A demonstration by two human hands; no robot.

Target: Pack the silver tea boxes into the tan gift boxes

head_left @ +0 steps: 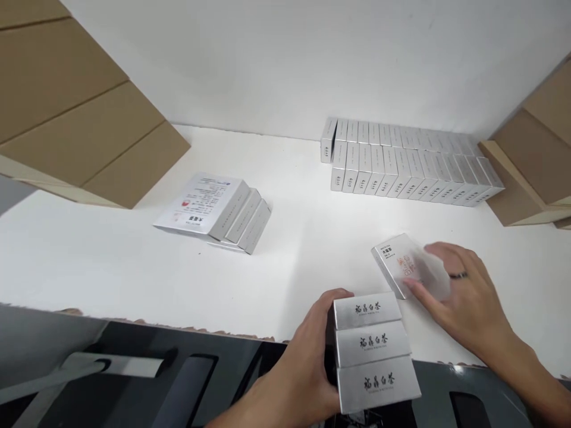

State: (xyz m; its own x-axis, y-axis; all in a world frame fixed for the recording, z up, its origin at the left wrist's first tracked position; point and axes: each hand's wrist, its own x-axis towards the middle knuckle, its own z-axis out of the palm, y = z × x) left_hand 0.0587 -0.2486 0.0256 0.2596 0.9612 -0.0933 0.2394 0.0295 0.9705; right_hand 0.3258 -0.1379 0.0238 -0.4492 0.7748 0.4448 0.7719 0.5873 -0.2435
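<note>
Left hand (298, 374): we hold a stack of three silver boxes (375, 356) at the near edge of the counter (111, 273); fingers clamped on its left side, thumb up by the top box.
Right hand (464, 297): we rest it on a single silver box (401, 264) lying flat just right of and beyond the stack; fingers spread over it, blurred, so we cannot tell whether they grip or only press. A dark ring shows on one finger.
Done, as we judge: two long rows of boxes (410, 163) stand packed at far right, against the wall.
Left, as we judge: a leaning group of boxes (214, 211) at centre left, plus the four under our hands, lie outside the rows.
Materials: boxes are rectangular, matte silver card with black characters; the leaning group's top face is white with fine print.
Surroundings: brown cardboard cartons (75, 101) at far left; more cardboard (530, 160) at right; counter smooth and white.
</note>
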